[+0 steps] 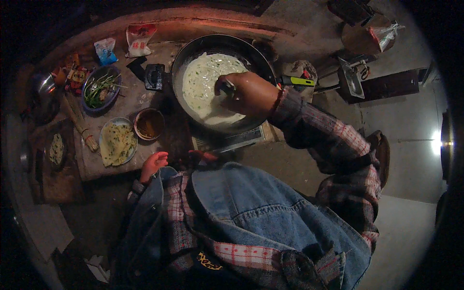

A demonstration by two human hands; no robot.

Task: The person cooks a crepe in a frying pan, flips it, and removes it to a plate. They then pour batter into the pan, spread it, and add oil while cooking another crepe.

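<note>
My right hand is above a dark frying pan, closed around a utensil with a shiny end; the rest of it is hidden or blurred. Pale batter flecked with green covers much of the pan's bottom. The pan's green-and-black handle points right, under my forearm. My left hand hangs by the table's front edge with loosely bent fingers and nothing visible in it. Nearest to it are a plate of cooked green-flecked flatbread and a bowl of brown liquid.
A cooktop carries the pan. On the table are a bowl of green stalks, a bundled straw brush and seasoning bags. At far left, a wooden board bears a small dish. A metal tray lies right.
</note>
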